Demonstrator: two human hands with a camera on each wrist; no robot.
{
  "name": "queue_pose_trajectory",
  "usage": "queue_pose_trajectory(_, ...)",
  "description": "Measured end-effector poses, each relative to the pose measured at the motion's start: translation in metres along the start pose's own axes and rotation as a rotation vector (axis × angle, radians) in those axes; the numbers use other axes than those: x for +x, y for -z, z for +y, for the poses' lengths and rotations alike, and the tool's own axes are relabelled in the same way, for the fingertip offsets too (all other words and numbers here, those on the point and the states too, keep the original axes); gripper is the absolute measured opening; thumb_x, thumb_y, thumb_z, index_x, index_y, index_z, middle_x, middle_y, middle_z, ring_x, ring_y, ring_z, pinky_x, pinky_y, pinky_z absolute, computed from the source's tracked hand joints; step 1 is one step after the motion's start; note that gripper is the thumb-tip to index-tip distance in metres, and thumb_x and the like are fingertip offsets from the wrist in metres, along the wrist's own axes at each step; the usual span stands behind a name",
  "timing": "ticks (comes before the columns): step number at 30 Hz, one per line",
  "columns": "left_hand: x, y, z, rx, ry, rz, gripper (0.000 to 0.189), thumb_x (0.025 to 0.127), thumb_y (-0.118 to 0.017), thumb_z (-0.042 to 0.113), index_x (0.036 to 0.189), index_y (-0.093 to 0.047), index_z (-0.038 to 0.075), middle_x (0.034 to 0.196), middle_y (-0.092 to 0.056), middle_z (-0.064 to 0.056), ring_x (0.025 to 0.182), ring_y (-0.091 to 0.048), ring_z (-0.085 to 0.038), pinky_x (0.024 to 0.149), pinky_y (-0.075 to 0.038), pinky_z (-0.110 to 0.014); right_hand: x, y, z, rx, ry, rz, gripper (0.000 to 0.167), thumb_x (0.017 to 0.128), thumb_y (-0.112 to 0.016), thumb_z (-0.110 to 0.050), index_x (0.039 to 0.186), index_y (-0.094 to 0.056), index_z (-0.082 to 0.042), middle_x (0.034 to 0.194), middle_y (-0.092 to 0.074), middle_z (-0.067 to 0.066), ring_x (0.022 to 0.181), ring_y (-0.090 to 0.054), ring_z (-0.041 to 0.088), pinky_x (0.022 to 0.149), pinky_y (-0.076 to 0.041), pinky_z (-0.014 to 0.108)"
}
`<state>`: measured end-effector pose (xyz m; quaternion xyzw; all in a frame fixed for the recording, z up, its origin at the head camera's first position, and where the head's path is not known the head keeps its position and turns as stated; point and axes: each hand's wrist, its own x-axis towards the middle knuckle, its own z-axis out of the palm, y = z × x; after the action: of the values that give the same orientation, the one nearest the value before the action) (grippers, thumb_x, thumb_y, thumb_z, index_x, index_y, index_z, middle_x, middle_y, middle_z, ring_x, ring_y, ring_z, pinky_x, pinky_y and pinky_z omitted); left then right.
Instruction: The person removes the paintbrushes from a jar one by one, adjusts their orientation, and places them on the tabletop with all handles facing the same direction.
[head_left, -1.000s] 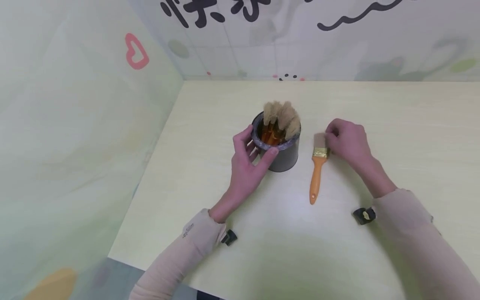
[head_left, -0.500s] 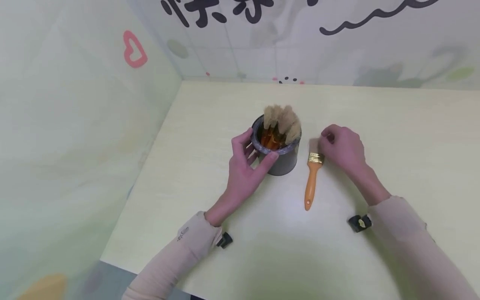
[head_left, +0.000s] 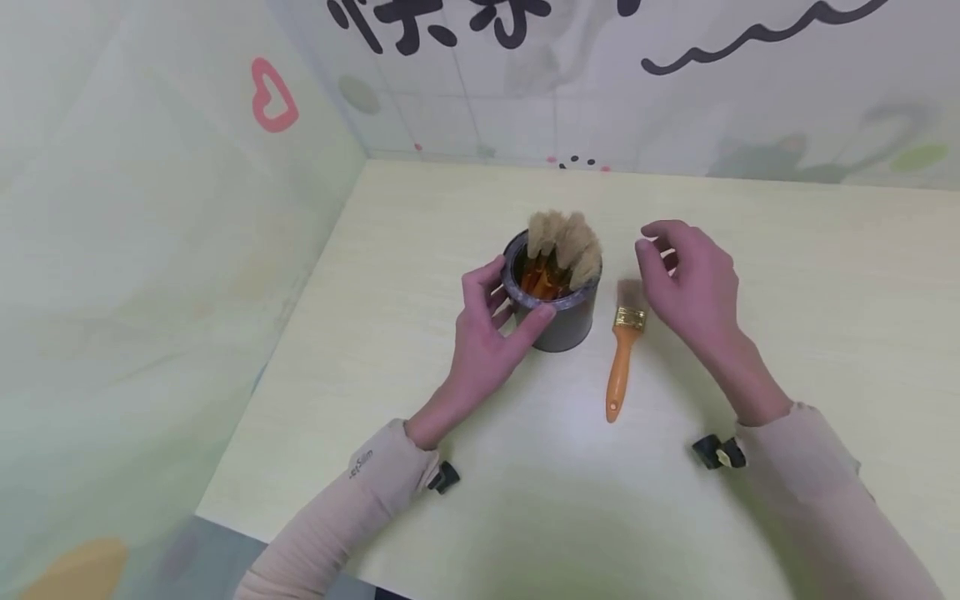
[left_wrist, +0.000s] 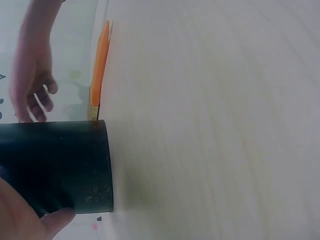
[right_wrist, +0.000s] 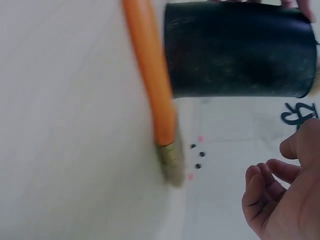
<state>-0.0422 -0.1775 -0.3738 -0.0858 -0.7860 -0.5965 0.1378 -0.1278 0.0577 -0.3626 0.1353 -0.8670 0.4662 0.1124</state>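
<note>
The orange-handled brush (head_left: pixel 623 350) lies flat on the surface (head_left: pixel 540 500), handle toward us, bristle end nearest our right hand (head_left: pixel 693 287), which hangs loosely curled, holding nothing. Left of it, our left hand (head_left: pixel 486 342) grips the brush-filled tin (head_left: pixel 568 328).

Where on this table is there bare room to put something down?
Free: the front, between left sleeve and right sleeve; the side, between left sleeve and left wall; the strip between tin and back wall; to the right of the right hand. Crowded: the middle, where the left hand grips the tin and the brush lies beside it.
</note>
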Motion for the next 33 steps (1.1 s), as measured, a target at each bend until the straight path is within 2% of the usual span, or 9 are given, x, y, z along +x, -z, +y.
queue_pose_trajectory(5,0.0,0.002,0.001,0.012,0.002,0.0,0.079,0.094,-0.073,0.045,0.148,-0.029,0.009,0.149,-0.046,-0.011,0.132,-0.056,-0.028,0.105,-0.053,-0.045,-0.001,0.005,-0.027,0.113,0.035,0.054,0.027,0.102,-0.056,-0.018,0.117,-0.07,0.0,0.098,-0.071,0.015,0.082,-0.061,0.018,0.071,-0.044,0.022)
queue_pose_trajectory(10,-0.001,0.003,0.002,0.014,0.013,0.009,0.083,0.092,-0.071,0.054,0.148,-0.029,0.009,0.149,-0.047,-0.009,0.133,-0.056,-0.027,0.106,-0.052,-0.045,-0.005,0.008,-0.052,0.176,0.077,0.076,0.023,0.101,-0.059,-0.017,0.113,-0.071,-0.001,0.094,-0.071,0.01,0.077,-0.058,0.004,0.064,-0.044,0.018)
queue_pose_trajectory(14,0.0,0.003,0.002,0.018,0.01,0.005,0.086,0.091,-0.07,0.059,0.148,-0.029,0.01,0.15,-0.047,-0.008,0.132,-0.057,-0.026,0.105,-0.053,-0.045,-0.011,0.007,-0.061,0.178,0.155,0.091,0.023,0.099,-0.064,-0.017,0.111,-0.07,0.001,0.091,-0.071,0.01,0.074,-0.062,0.009,0.065,-0.046,0.012)
queue_pose_trajectory(19,0.001,0.001,0.001,0.01,0.003,-0.005,0.083,0.092,-0.071,0.054,0.148,-0.029,0.009,0.15,-0.047,-0.008,0.13,-0.057,-0.027,0.104,-0.053,-0.045,-0.018,-0.001,-0.059,0.166,0.282,0.109,0.026,0.092,-0.072,-0.016,0.109,-0.069,0.004,0.088,-0.071,0.013,0.069,-0.067,0.02,0.065,-0.049,0.009)
queue_pose_trajectory(22,-0.001,0.0,0.001,0.008,0.011,-0.007,0.081,0.093,-0.072,0.049,0.148,-0.029,0.01,0.15,-0.047,-0.008,0.13,-0.057,-0.027,0.104,-0.054,-0.045,-0.022,-0.006,-0.056,0.148,0.309,0.086,0.03,0.088,-0.077,-0.016,0.108,-0.068,0.004,0.087,-0.07,0.013,0.066,-0.067,0.02,0.062,-0.05,0.012)
queue_pose_trajectory(26,-0.004,0.0,0.001,0.004,0.021,-0.006,0.078,0.094,-0.074,0.043,0.148,-0.029,0.009,0.149,-0.047,-0.009,0.131,-0.057,-0.028,0.104,-0.054,-0.046,-0.026,-0.012,-0.055,0.105,0.309,0.059,0.035,0.086,-0.081,-0.018,0.11,-0.067,0.003,0.087,-0.068,0.013,0.066,-0.066,0.019,0.06,-0.054,0.025)
queue_pose_trajectory(29,-0.004,-0.001,0.002,0.007,0.017,-0.005,0.078,0.094,-0.073,0.044,0.148,-0.029,0.009,0.149,-0.047,-0.009,0.131,-0.057,-0.028,0.104,-0.053,-0.046,-0.027,-0.016,-0.056,0.081,0.319,0.084,0.034,0.087,-0.081,-0.019,0.109,-0.067,0.003,0.087,-0.068,0.013,0.067,-0.065,0.021,0.06,-0.055,0.034)
queue_pose_trajectory(33,-0.001,-0.001,0.003,0.013,0.007,-0.005,0.079,0.095,-0.071,0.047,0.148,-0.027,0.01,0.149,-0.047,-0.009,0.132,-0.056,-0.028,0.106,-0.052,-0.044,-0.024,-0.019,-0.059,0.058,0.339,0.143,0.029,0.089,-0.078,-0.017,0.107,-0.068,0.003,0.087,-0.068,0.014,0.07,-0.065,0.025,0.061,-0.057,0.037)
